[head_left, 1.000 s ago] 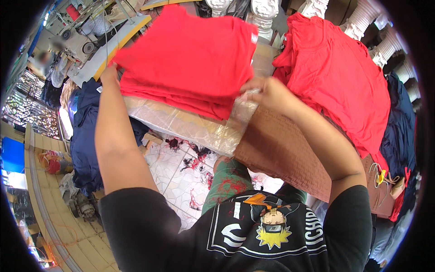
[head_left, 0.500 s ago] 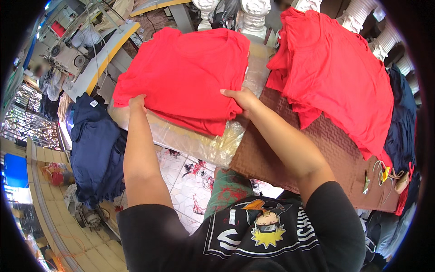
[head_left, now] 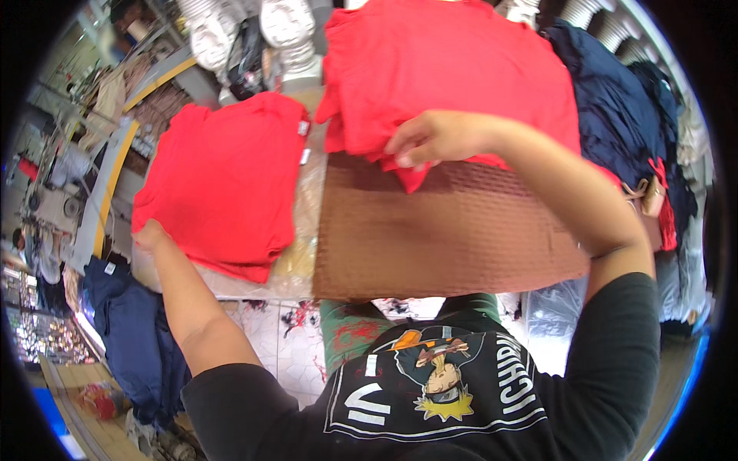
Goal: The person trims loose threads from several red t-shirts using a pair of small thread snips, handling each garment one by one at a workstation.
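On the left lies a neat stack of red shirts point(head_left: 223, 184), with small white labels showing along its right edge. My left hand point(head_left: 151, 233) is closed on the near left corner of this stack; some of its fingertips are hidden. A larger, looser pile of red shirts point(head_left: 461, 73) spreads across the far middle and right. Over the near edge of that pile hangs my right hand point(head_left: 434, 140), thumb and fingers loosely curled and apart. Just below the thumb a red fabric corner droops onto the brown textured surface.
Clear plastic point(head_left: 306, 253) covers the board beneath the left stack, beside the brown patterned surface point(head_left: 446, 238). Dark navy garments lie at the far right point(head_left: 615, 100) and hang at lower left point(head_left: 138, 330). White balusters point(head_left: 288, 38) stand behind. A yellow-edged table point(head_left: 111, 192) is left.
My right hand has left the left stack and moved right to the larger red pile. The left stack lies flatter, lower on the board. My view has turned to the right.
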Available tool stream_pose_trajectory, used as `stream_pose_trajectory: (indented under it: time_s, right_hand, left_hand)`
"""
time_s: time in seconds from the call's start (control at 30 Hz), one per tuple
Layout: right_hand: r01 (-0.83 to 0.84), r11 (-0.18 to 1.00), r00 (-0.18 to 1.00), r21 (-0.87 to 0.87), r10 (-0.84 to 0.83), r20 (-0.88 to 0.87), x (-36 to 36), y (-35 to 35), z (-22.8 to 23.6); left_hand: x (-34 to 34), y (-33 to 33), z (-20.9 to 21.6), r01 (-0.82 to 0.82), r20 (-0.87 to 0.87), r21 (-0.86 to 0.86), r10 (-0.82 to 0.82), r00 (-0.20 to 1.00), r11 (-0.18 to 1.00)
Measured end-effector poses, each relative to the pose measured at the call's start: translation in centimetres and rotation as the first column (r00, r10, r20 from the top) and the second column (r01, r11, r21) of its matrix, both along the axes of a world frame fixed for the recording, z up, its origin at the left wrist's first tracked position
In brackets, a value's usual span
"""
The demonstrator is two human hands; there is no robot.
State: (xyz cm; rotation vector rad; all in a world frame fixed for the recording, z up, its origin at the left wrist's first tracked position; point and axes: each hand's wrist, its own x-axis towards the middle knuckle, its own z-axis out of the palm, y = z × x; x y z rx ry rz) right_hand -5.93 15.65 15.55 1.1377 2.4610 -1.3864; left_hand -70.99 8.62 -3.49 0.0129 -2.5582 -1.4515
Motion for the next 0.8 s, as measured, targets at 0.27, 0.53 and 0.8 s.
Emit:
stream_pose_trajectory:
  time_s: [0.27,0.53,0.8]
  right_hand:
    - [0.278,0.489,0.843,0.826,-0.536,0.034,29.0,-1.5,6.9]
    - [0.939,0.228,0.337,0.258,-0.758,-0.559,36.0,-3.2,-10.0]
    - [0.972,0.199,0.214,0.127,-0.512,-0.832,35.6,-3.0,-6.0]
  left_hand:
    - [35.9,15.9,13.7,0.984,-0.503,0.161,-0.851,0.152,0.081]
    - [47.8,15.2,15.7,0.786,-0.217,-0.603,-0.976,0.001,0.135]
    - [49.7,9.0,25.4,0.752,-0.191,0.579,-0.949,-0.250,-0.314]
